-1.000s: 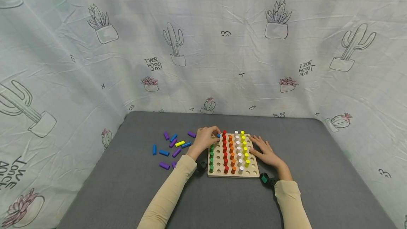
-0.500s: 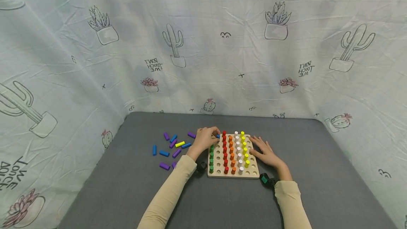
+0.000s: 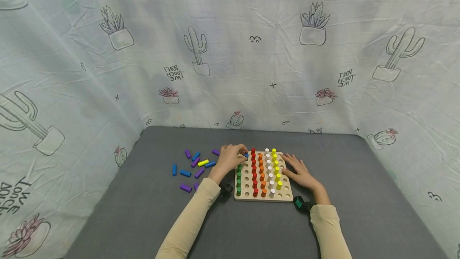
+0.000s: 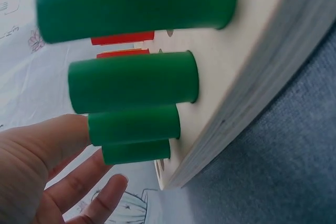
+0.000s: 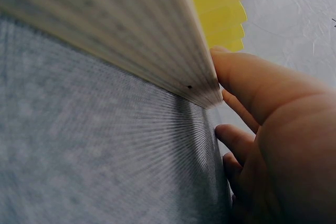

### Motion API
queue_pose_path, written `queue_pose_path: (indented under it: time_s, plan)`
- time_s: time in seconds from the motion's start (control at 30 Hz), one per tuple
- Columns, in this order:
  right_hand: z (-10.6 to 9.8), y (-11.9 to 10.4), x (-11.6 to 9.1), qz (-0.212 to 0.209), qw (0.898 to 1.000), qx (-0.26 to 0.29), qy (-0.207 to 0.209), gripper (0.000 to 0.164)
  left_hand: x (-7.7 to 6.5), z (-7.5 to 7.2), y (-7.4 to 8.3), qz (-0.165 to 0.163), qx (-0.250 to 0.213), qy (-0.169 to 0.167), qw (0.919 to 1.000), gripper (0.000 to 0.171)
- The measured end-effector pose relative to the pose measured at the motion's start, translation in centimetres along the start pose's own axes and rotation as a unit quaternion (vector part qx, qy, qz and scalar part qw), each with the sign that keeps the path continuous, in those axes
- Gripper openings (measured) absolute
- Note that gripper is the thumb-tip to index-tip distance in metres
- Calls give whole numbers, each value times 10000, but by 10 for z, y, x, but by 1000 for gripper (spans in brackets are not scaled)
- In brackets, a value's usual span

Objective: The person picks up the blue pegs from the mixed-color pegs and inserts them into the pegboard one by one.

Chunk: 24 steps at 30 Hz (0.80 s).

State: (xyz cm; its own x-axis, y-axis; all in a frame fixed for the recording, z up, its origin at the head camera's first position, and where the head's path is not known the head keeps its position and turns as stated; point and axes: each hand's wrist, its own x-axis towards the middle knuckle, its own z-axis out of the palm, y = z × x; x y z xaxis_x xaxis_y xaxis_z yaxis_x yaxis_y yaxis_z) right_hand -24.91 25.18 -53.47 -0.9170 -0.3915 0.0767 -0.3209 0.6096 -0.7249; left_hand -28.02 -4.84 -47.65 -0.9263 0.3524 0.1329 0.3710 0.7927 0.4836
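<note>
Blue peg [image 3: 246,157], pinched in the left hand [image 3: 230,158], seems light and stiff, best held near its top; opposite this grip, the right hand [image 3: 301,173], fingers extended, touches the pegboard [image 3: 258,199].

Blue peg [image 3: 246,157], beige board [image 3: 264,200], grey tabletop [image 3: 258,231], cactus-print white backdrop [image 3: 230,63]

A pale, creased fabric backdrop [image 3: 230,63] is hanging behind the grey table [image 3: 230,231] and along both its sides. It is bearing line-drawn potted plants, among them a tall cactus print [image 3: 195,51] and a spiky succulent print [image 3: 312,23]. Mirror-reversed lettering [image 3: 174,72] is appearing left and right of centre. A round cactus print [image 3: 236,119], flowering pink, is sitting just above the table's far edge, whose corners are rounding off.
</note>
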Motion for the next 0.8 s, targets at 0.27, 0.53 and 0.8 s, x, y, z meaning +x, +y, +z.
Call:
queue_pose_path:
  time_s: [0.27, 0.53, 0.8]
  plan:
    - [0, 0, 0, 101, 9999, -43, -15, 61, -8, -7, -4, 128, -144, 197, 9996, 20]
    - [1, -1, 0, 111, 9999, -56, 9, 61, -15, -12, -9, 119, -39, 346, 9993, 20]
    - [0, -1, -1, 127, 9999, -19, 12, 62, -24, -19, -11, 166, -112, 477, 9987, 19]
